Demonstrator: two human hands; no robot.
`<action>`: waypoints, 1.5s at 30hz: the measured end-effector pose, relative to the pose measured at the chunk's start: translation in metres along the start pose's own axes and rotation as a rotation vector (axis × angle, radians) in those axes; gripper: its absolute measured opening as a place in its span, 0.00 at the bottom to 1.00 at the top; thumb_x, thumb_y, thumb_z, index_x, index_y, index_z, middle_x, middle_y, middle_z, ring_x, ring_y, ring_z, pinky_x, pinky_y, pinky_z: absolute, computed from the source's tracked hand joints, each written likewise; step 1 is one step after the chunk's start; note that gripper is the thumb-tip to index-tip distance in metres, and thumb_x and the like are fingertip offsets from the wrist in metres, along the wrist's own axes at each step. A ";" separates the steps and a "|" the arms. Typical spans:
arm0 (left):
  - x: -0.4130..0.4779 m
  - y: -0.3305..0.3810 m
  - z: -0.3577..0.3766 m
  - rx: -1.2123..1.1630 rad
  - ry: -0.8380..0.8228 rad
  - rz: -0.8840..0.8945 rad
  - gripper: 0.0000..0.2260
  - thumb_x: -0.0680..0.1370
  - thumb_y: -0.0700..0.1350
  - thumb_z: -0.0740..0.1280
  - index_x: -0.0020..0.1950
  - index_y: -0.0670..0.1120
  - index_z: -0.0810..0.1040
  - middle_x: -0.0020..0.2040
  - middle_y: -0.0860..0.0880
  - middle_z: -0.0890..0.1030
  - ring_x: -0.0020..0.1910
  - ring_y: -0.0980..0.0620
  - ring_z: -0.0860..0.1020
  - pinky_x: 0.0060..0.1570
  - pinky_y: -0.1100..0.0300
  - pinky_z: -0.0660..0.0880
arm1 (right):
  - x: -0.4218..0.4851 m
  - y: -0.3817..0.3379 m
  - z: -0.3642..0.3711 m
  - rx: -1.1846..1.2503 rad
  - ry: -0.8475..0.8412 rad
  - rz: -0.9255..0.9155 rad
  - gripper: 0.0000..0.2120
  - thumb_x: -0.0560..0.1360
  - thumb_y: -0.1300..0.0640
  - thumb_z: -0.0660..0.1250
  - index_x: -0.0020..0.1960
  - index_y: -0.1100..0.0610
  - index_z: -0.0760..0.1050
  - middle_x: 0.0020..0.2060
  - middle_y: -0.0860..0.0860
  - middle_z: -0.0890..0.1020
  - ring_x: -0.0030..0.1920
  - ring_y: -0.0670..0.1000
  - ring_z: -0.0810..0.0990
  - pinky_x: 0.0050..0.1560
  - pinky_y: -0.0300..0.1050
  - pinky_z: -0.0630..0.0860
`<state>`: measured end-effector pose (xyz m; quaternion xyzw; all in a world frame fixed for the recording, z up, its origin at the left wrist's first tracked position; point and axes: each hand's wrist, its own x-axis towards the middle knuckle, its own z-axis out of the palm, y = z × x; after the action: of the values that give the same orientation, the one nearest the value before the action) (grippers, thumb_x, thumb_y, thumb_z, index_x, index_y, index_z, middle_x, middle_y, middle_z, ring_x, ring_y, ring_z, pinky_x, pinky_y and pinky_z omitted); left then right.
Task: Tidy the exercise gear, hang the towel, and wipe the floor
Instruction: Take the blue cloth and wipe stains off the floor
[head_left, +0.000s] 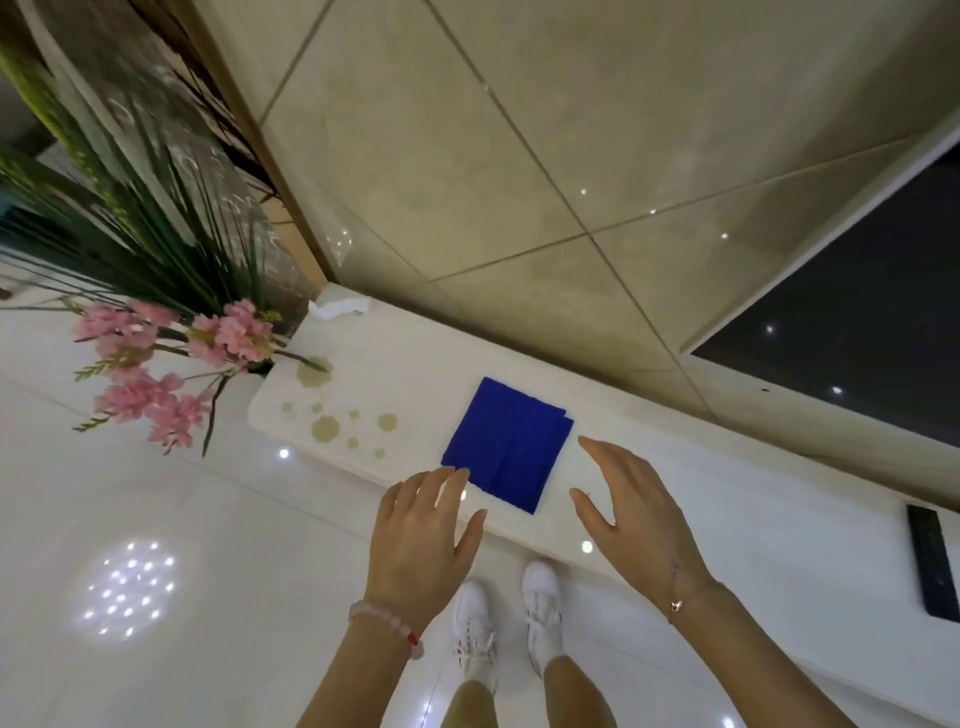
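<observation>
Item 1. Folded blue cloth (506, 447): lies flat on the white ledge (405, 374) against the tiled wall, folded to a square, one corner turned toward the person.

Item 2. Left hand (421, 525): at the cloth's near left corner, grip slack, fingers straight and spread, holding nothing. Whether the fingertips touch the cloth I cannot tell. Bead bracelet (387, 621) at the wrist.

Item 3. Right hand (631, 499): just right of the cloth and clear of it, grip likewise apart, palm turned inward, nothing held. Thin chain bracelet (691, 597) at the wrist.

Item 4. Clear vessel (218, 171), well left of the cloth; vase or wrapping, cannot tell. Contents: long green leaves (156, 234) and sprays of pink flowers (156, 395) drooping out over the floor (182, 493).

Item 5. Brownish stains (324, 428): on the ledge between vessel and cloth.

Item 6. Crumpled white tissue (337, 306): beyond the stains, at the wall.

Item 7. Black flat bar (932, 561): far right of the cloth, on the ledge.

Item 8. White shoes (472, 618): on the floor, below the cloth.
</observation>
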<state>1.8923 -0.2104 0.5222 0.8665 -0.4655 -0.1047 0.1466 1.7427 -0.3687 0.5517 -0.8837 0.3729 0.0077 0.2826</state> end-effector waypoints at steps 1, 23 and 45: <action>0.005 -0.003 0.010 -0.007 -0.017 -0.012 0.21 0.76 0.56 0.54 0.58 0.45 0.78 0.53 0.48 0.82 0.50 0.47 0.81 0.51 0.51 0.77 | 0.009 0.006 0.010 0.005 -0.010 0.001 0.26 0.76 0.49 0.62 0.71 0.52 0.62 0.67 0.49 0.71 0.66 0.47 0.69 0.59 0.33 0.64; 0.112 -0.066 0.218 0.000 -0.207 -0.244 0.22 0.75 0.49 0.67 0.67 0.42 0.72 0.64 0.43 0.75 0.63 0.40 0.73 0.62 0.46 0.68 | 0.181 0.153 0.168 -0.006 -0.160 0.069 0.27 0.76 0.49 0.63 0.72 0.55 0.60 0.69 0.53 0.68 0.68 0.53 0.67 0.65 0.50 0.71; 0.129 -0.073 0.225 -0.020 -0.226 -0.288 0.24 0.78 0.50 0.64 0.71 0.43 0.66 0.69 0.45 0.70 0.67 0.42 0.68 0.67 0.48 0.62 | 0.220 0.172 0.197 0.231 -0.215 0.356 0.22 0.72 0.47 0.68 0.60 0.59 0.73 0.55 0.56 0.79 0.51 0.54 0.78 0.52 0.48 0.77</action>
<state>1.9479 -0.3153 0.2799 0.9055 -0.3488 -0.2261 0.0852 1.8264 -0.5098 0.2514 -0.7600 0.4889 0.1087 0.4141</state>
